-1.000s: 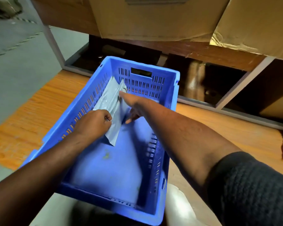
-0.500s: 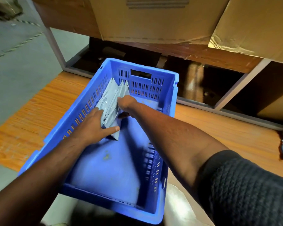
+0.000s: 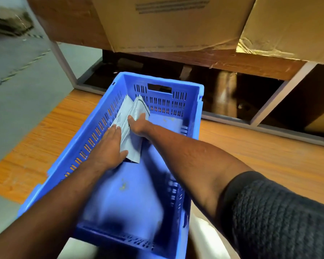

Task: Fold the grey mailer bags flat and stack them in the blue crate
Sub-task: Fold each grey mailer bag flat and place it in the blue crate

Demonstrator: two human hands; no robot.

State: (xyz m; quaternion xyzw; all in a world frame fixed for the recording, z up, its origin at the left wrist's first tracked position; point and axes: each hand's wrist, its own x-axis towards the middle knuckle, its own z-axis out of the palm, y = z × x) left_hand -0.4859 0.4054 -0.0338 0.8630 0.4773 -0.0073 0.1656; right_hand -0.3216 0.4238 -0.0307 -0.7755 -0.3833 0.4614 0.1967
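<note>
Grey mailer bags (image 3: 128,126) in blue crate (image 3: 193,113), between left hand (image 3: 108,146) and right hand (image 3: 138,125)

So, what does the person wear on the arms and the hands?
Both hands, the left hand and the right hand, are bare, with no gloves. The right upper arm has a short dark knitted sleeve with a textured weave. The left forearm is uncovered.

Crate (image 3: 163,101): solid blue, walls perforated with rows of vertical slots. Mailer bags (image 3: 128,128): pale grey, one with a dark edge line. Surface (image 3: 260,152): orange-brown wood grain. Sleeve (image 3: 281,217): dark charcoal, quilted texture. Cardboard boxes (image 3: 176,23): plain tan.
</note>
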